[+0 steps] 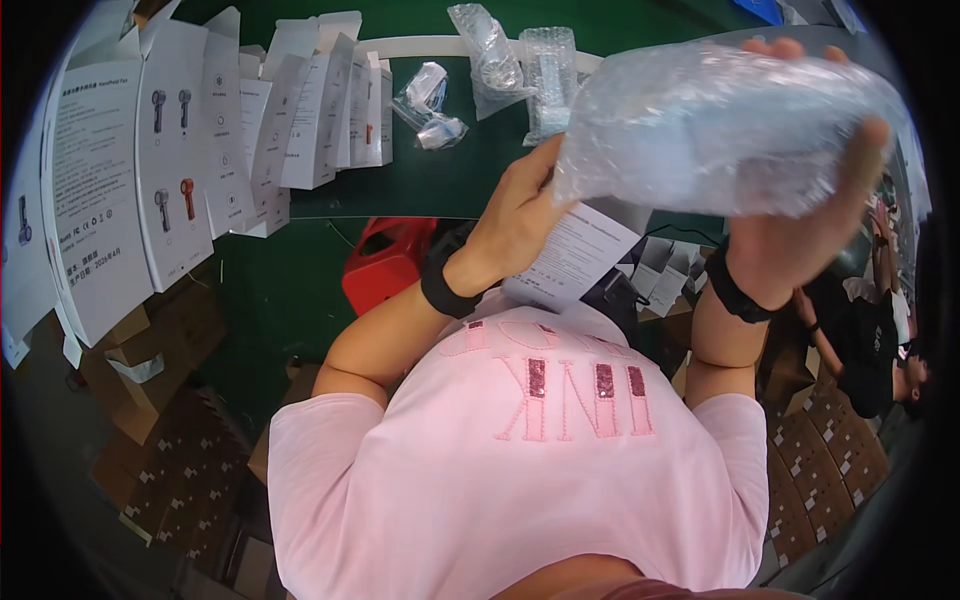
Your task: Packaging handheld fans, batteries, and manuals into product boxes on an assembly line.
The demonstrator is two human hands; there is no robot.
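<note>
Close to the camera, a large clear bubble-wrapped package (700,130) is raised, with something pale blue-white showing through the wrap. My right hand (790,245) is closed on its right end, fingertips showing over the far edge and a digit along the near side. At the package's left end is my left hand (515,215), lower down, its fingers mostly hidden behind the wrap. Just below and beside that hand, a white printed carton (580,255) rests against my chest. Whether the left fingers grip package or carton cannot be seen.
Several tall white printed fan cartons (180,150) stand in a row on the left of the green table (390,190). Bubble-wrapped pieces (548,85) and a bagged handheld fan (430,108) lie beyond. A red object (390,265) sits below the table edge. Another person (870,340) is at right.
</note>
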